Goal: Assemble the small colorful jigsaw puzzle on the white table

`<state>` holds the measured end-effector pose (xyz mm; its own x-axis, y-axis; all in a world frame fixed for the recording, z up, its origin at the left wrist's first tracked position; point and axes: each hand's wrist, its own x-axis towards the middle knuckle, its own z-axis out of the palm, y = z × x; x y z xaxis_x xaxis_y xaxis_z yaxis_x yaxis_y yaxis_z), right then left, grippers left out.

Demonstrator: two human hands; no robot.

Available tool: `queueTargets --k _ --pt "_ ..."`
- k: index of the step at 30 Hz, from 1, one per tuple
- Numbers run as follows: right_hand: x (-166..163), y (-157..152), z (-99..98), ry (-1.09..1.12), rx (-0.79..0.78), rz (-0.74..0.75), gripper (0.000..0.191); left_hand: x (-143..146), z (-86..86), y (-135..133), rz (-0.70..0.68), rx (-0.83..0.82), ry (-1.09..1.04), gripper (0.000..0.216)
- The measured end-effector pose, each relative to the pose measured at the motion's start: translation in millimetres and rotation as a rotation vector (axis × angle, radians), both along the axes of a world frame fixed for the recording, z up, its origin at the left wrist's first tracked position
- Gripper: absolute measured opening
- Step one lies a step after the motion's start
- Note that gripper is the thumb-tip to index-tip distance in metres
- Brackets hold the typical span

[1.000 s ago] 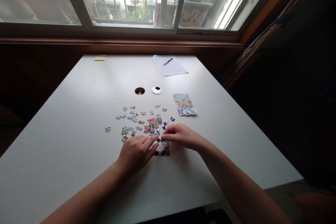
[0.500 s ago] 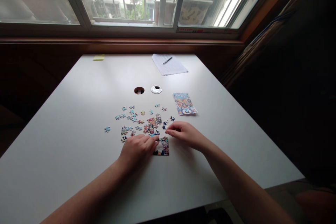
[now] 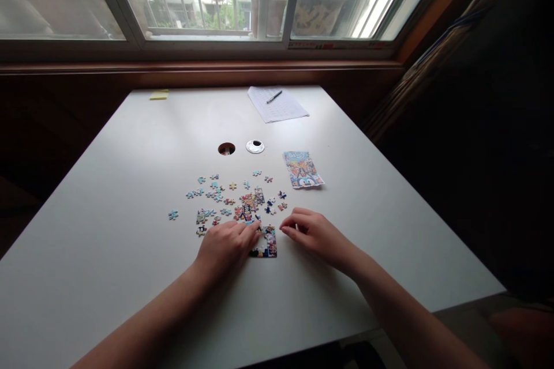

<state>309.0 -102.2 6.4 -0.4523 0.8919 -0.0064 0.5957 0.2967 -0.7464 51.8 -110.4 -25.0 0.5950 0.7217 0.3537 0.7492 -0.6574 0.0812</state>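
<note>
My left hand (image 3: 227, 242) lies over the left side of a joined corner section of a jigsaw puzzle (image 3: 271, 242), its fingers stretched out and their tips touching the puzzle's upper part. Its thumb is hidden. Just right of this section, my right hand (image 3: 312, 233) hovers low with fingers loosely curled; a gap shows between thumb and forefinger, with no piece visible there. Beyond the left fingertips sits another joined section (image 3: 249, 206). Loose dark blue puzzle pieces (image 3: 270, 210) lie above the space between my hands, with a reddish piece (image 3: 283, 206) beside them.
More loose pieces, such as a light blue one (image 3: 173, 215), spread left and beyond. A printed picture card (image 3: 303, 170) lies to the right. Farther back are a cable hole (image 3: 226, 149), its round cover (image 3: 255, 146), paper sheets (image 3: 277, 109), a pen (image 3: 274, 97) and yellow notes (image 3: 158, 94).
My right hand has drawn back to the right and slightly nearer to me, uncovering the reddish piece. My left hand stays almost still. The view has shifted slightly.
</note>
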Motion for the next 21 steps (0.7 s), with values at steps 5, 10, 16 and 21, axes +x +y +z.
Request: queueTargets --k 5,10,16,21 --pt "-2 -7 -6.5 -0.021 0.102 0.040 0.015 0 0.0 0 0.002 -0.006 0.000 0.024" --pt "-5 -11 -14.6 -0.085 0.239 0.069 0.016 -1 -0.2 0 -0.009 0.000 0.003 0.025" --pt "-4 -12 -23.1 -0.111 0.361 0.094 0.022 -2 -1.1 0 -0.030 0.011 -0.028 0.024" --pt "-6 -11 -27.9 -0.164 0.415 0.133 0.028 -2 -2.1 1 -0.032 0.012 -0.029 0.023"
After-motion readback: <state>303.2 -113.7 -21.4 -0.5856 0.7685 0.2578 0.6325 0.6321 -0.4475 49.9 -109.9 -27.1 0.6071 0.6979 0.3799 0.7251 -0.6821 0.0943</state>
